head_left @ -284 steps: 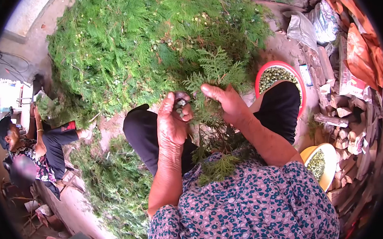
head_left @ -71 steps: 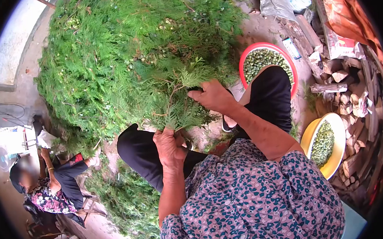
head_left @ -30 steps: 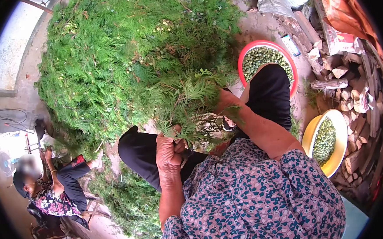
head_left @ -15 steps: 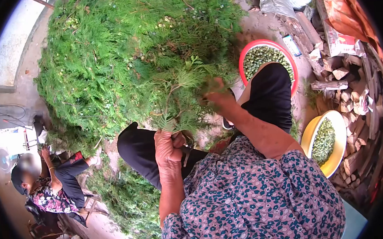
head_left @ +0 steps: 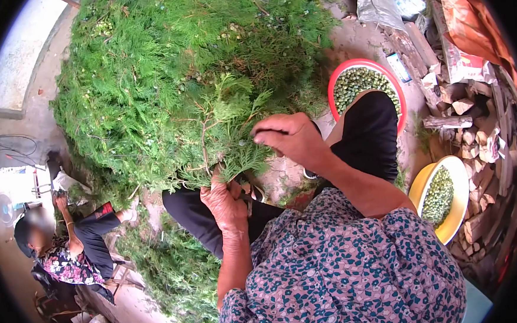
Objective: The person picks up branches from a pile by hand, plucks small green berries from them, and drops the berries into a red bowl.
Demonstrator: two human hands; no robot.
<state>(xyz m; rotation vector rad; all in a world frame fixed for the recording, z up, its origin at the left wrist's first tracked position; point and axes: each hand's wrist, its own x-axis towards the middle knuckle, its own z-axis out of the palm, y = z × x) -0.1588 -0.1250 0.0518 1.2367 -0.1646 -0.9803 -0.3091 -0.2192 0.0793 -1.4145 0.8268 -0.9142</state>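
My left hand [head_left: 223, 206] is closed around the lower end of a leafy evergreen branch [head_left: 205, 132], just above my left knee. The branch points up and away, with feathery green sprigs on its stem. To the right of those sprigs is my right hand [head_left: 291, 137], its fingers reaching left and a gap showing between them and the thumb. Nothing can be seen in it. A large pile of cut evergreen branches [head_left: 141, 80] lies in front of me, with small pale green cones in it.
A red-rimmed basin [head_left: 401, 100] of green cones stands by my right knee, and a yellow basin [head_left: 462, 193] of them sits nearer. Split firewood [head_left: 478, 172] is stacked at the right. More branches [head_left: 177, 279] lie at my left, where another person [head_left: 78, 255] sits.
The branch in my left hand has swung left and now stands more upright. My right hand, blurred before, is lower and slightly left, with its fingers clear of the sprigs.
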